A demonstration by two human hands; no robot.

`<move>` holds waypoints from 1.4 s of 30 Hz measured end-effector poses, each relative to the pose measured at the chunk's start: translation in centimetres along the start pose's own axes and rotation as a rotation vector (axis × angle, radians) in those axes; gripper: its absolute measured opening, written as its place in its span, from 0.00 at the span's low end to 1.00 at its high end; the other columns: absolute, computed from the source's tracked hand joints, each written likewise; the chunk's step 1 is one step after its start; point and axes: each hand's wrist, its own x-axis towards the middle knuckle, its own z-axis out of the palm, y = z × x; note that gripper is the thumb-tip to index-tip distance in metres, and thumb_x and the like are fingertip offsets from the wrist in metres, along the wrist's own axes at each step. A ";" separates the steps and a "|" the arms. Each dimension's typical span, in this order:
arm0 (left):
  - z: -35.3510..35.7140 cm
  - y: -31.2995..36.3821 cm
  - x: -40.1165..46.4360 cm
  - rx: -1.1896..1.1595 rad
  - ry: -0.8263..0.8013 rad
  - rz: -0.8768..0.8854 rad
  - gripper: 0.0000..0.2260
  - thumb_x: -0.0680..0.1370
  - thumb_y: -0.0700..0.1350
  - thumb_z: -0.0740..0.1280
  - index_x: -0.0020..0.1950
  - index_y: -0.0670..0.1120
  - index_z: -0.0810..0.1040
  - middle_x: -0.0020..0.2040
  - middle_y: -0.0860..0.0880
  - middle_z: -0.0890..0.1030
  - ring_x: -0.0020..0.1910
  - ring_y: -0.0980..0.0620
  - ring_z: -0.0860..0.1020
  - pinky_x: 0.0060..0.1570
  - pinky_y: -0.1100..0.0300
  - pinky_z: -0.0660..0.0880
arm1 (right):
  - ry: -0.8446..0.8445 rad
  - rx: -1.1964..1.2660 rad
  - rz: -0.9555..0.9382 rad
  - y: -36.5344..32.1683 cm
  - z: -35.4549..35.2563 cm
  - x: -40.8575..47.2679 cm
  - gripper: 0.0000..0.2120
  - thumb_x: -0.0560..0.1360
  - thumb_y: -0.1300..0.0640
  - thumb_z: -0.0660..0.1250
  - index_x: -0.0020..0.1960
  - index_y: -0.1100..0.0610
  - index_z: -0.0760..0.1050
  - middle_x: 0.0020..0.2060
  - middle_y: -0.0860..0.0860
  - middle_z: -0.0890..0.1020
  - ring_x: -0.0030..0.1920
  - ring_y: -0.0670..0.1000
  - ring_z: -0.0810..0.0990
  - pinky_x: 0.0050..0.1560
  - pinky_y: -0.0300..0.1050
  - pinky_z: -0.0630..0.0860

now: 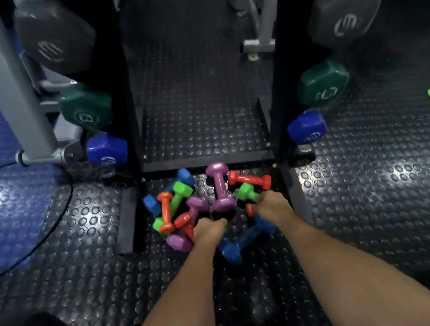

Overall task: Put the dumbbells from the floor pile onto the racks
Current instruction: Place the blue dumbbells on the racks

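Reaching into glossy hex-end dumbbells [209,203] on studded rubber floor [383,191], both hands curled, L [210,227] & R [270,204], grip unclear

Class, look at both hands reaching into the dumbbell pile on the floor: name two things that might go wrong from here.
1. The small dumbbells lie crossed over each other; pulling one out with the left hand may roll the purple dumbbell onto fingers.
2. The right hand works beside the black rack frame, so knuckles might knock it.
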 end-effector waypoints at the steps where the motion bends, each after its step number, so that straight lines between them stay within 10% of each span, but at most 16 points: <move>1: 0.7 -0.6 0.3 0.025 -0.012 -0.040 0.22 0.71 0.56 0.72 0.53 0.39 0.83 0.52 0.40 0.86 0.53 0.41 0.86 0.52 0.51 0.82 | 0.038 -0.048 -0.034 0.6 0.8 0.1 0.17 0.77 0.44 0.68 0.60 0.53 0.83 0.52 0.59 0.86 0.56 0.63 0.84 0.61 0.54 0.78; 7: 3.4 -2.1 2.9 0.120 -0.131 -0.163 0.27 0.63 0.55 0.75 0.55 0.39 0.83 0.54 0.40 0.85 0.49 0.40 0.85 0.51 0.43 0.83 | 0.059 -0.444 -0.178 2.3 3.1 0.9 0.15 0.80 0.50 0.67 0.60 0.57 0.82 0.58 0.57 0.84 0.66 0.61 0.75 0.69 0.53 0.71; 14: 5.1 -2.4 1.5 0.044 -0.237 -0.287 0.23 0.77 0.45 0.76 0.66 0.34 0.76 0.64 0.34 0.79 0.59 0.28 0.80 0.50 0.35 0.79 | 0.017 -0.746 -0.221 2.7 4.0 1.2 0.17 0.81 0.51 0.64 0.69 0.54 0.74 0.66 0.52 0.80 0.72 0.59 0.66 0.72 0.59 0.61; 19: 5.6 -2.8 1.8 -0.057 -0.213 -0.262 0.10 0.78 0.35 0.73 0.56 0.36 0.75 0.58 0.36 0.77 0.55 0.36 0.78 0.50 0.36 0.81 | 0.028 -0.755 -0.196 2.6 4.3 1.2 0.17 0.82 0.52 0.64 0.70 0.54 0.75 0.66 0.53 0.78 0.72 0.59 0.64 0.75 0.60 0.58; 26: 4.4 -2.5 1.3 -0.232 -0.241 -0.340 0.17 0.74 0.34 0.75 0.61 0.37 0.78 0.57 0.38 0.77 0.49 0.40 0.78 0.21 0.51 0.78 | 0.085 -0.522 -0.175 2.7 3.3 1.6 0.14 0.81 0.49 0.63 0.62 0.53 0.82 0.59 0.53 0.82 0.68 0.56 0.69 0.71 0.55 0.62; 30: 3.1 -1.8 0.7 -0.284 -0.175 -0.282 0.14 0.72 0.36 0.76 0.55 0.40 0.77 0.43 0.42 0.76 0.38 0.45 0.76 0.32 0.48 0.80 | 0.123 -0.332 -0.162 2.7 2.7 1.6 0.15 0.80 0.47 0.63 0.60 0.53 0.82 0.53 0.55 0.85 0.63 0.58 0.74 0.67 0.56 0.65; 42: -1.4 4.1 0.8 -0.366 0.256 0.149 0.17 0.72 0.49 0.78 0.53 0.44 0.75 0.49 0.45 0.81 0.46 0.44 0.79 0.48 0.54 0.76 | 0.153 0.556 -0.117 0.1 -2.2 1.1 0.16 0.73 0.57 0.79 0.56 0.56 0.77 0.52 0.53 0.81 0.45 0.48 0.79 0.36 0.33 0.73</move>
